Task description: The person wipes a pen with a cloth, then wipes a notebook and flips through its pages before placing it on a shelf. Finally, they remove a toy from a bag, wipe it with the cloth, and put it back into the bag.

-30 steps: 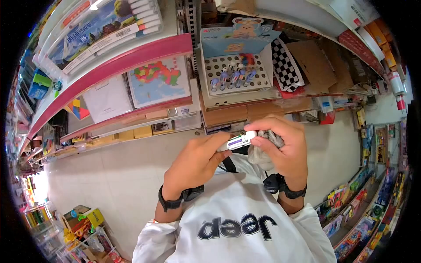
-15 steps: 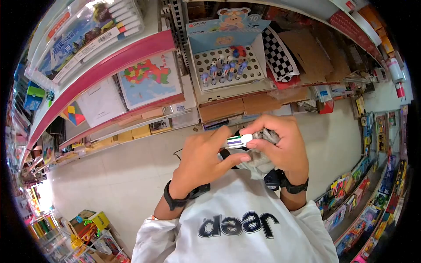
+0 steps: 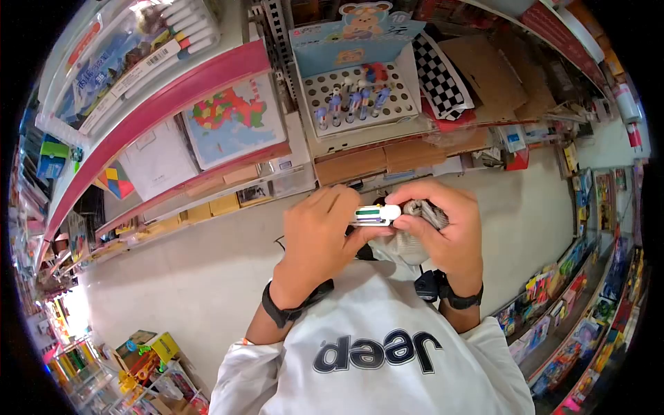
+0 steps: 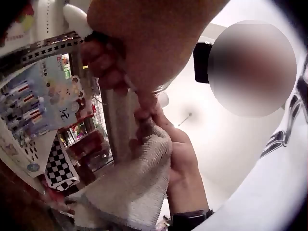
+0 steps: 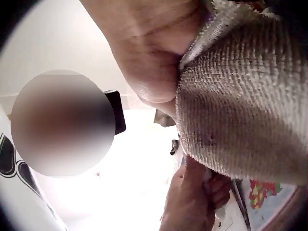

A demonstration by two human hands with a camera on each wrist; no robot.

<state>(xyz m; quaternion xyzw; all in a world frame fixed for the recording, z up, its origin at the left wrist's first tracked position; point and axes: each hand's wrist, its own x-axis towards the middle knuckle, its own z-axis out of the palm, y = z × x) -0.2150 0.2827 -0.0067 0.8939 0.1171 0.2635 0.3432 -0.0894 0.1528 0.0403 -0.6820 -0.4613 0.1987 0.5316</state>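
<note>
Between the two hands lies a white multicolour pen (image 3: 373, 215) with green and purple sliders showing. My left hand (image 3: 315, 225) grips its barrel, fingers bent over it and thumb along the near side. A rounded white end (image 4: 77, 20) pokes out past that hand in the left wrist view. At the other end of the pen, my right hand (image 3: 456, 225) has thumb and index finger around the tip of the barrel. A bunched grey cloth (image 3: 426, 214) is held in the same hand; its ribbed fabric (image 5: 240, 106) hangs down large in the right wrist view.
A display box (image 3: 353, 38) with a bear picture and several pens in its holes stands on the shelf ahead. Left of it are a map board (image 3: 238, 138) and a marker pack (image 3: 117, 76). A checkered sheet (image 3: 439, 79) lies right. Low goods racks (image 3: 553, 311) line the right side.
The left thumb, lifted off the pen half a second ago, is back against it. The pen has rolled, so its green slider shows more clearly. The right hand keeps its hold on the cloth.
</note>
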